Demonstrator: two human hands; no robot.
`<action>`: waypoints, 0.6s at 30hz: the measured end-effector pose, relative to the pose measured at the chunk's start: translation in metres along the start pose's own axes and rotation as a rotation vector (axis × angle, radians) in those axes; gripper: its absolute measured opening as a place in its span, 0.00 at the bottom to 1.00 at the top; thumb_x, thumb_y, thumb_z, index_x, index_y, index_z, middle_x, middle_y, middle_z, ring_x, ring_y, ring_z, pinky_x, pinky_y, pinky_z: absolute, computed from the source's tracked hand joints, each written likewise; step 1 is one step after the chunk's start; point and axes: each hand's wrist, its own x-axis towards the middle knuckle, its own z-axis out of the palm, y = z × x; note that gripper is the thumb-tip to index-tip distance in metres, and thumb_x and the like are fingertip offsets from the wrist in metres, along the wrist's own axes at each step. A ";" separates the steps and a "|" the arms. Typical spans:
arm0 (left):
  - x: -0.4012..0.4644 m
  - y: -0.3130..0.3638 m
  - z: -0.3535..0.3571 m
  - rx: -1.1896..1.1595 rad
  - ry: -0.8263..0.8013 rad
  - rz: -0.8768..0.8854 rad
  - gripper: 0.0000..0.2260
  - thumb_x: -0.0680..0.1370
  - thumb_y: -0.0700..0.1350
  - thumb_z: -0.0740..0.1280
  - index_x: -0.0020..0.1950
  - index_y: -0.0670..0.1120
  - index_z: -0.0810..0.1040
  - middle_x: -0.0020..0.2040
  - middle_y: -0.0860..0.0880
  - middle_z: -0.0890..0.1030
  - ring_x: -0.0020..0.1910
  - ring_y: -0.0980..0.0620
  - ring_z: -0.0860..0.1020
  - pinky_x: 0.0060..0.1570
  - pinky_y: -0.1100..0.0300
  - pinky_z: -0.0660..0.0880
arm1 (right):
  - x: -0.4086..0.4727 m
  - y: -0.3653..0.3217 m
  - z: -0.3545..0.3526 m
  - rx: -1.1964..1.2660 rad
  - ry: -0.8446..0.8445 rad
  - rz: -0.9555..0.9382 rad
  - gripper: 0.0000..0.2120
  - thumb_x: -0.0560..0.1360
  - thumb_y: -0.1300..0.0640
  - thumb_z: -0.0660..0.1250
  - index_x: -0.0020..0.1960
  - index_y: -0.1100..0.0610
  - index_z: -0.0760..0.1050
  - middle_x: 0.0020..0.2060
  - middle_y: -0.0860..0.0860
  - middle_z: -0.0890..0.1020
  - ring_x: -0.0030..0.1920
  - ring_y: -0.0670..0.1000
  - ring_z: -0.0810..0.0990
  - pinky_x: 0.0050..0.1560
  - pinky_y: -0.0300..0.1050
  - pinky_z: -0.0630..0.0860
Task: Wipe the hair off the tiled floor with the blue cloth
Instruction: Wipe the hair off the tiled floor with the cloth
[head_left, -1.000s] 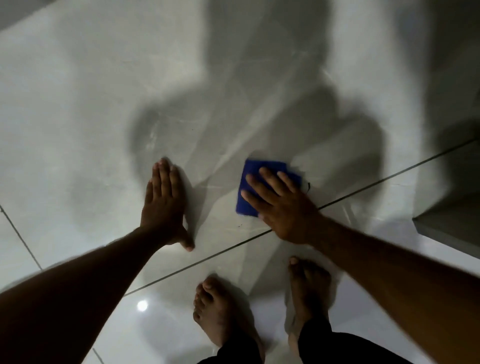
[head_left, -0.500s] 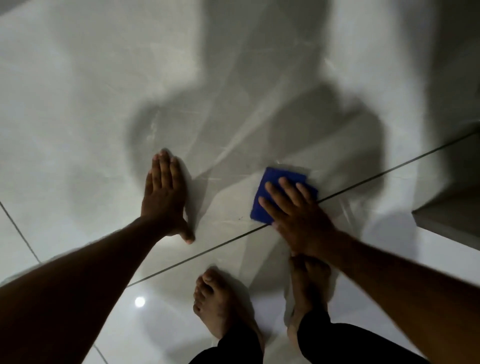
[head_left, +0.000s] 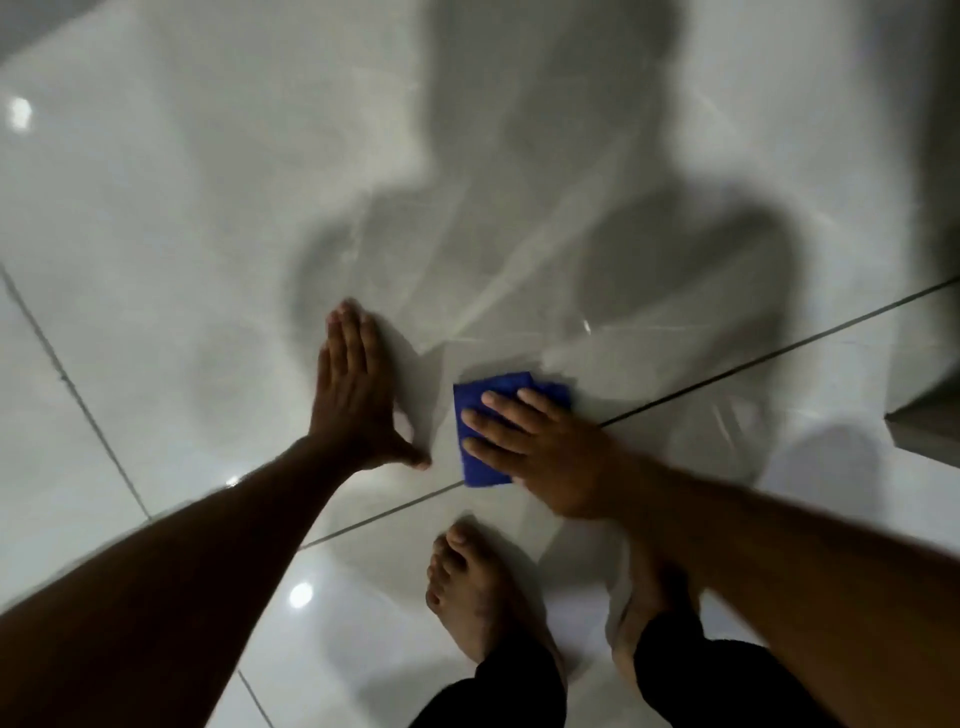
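Observation:
A folded blue cloth (head_left: 480, 405) lies on the glossy pale tiled floor (head_left: 208, 234), just above a dark grout line (head_left: 727, 371). My right hand (head_left: 540, 447) presses flat on the cloth with fingers spread, covering its right half. My left hand (head_left: 353, 395) rests flat on the tile a short way to the cloth's left, fingers together, thumb out, holding nothing. No hair is visible on the floor; the picture is dim and slightly blurred.
My two bare feet (head_left: 478, 592) stand just below the grout line, close under my right hand. A grey raised edge or cabinet corner (head_left: 930, 426) juts in at the right. My shadow darkens the tile beyond the hands.
My right hand has slid the blue cloth leftwards and towards my feet, closer to my left hand. The left hand stays planted on the tile.

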 end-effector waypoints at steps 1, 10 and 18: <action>0.000 -0.001 0.000 0.009 0.004 0.012 0.81 0.43 0.73 0.77 0.75 0.39 0.27 0.76 0.36 0.29 0.75 0.37 0.28 0.75 0.43 0.37 | 0.001 0.032 -0.005 -0.043 -0.044 -0.241 0.29 0.78 0.49 0.59 0.78 0.51 0.59 0.78 0.52 0.61 0.78 0.59 0.57 0.75 0.61 0.58; 0.005 0.002 0.003 -0.028 0.029 0.021 0.82 0.42 0.73 0.77 0.75 0.41 0.26 0.76 0.39 0.26 0.74 0.40 0.25 0.74 0.46 0.33 | 0.057 0.037 -0.029 0.075 -0.002 0.631 0.36 0.77 0.49 0.60 0.80 0.54 0.48 0.80 0.58 0.51 0.78 0.65 0.48 0.76 0.65 0.48; 0.006 0.005 0.000 -0.025 -0.007 0.006 0.82 0.44 0.71 0.78 0.73 0.39 0.24 0.74 0.36 0.24 0.72 0.37 0.24 0.71 0.48 0.28 | 0.065 0.098 -0.051 -0.107 -0.380 -0.405 0.38 0.77 0.52 0.62 0.80 0.48 0.45 0.80 0.51 0.44 0.79 0.59 0.43 0.76 0.60 0.44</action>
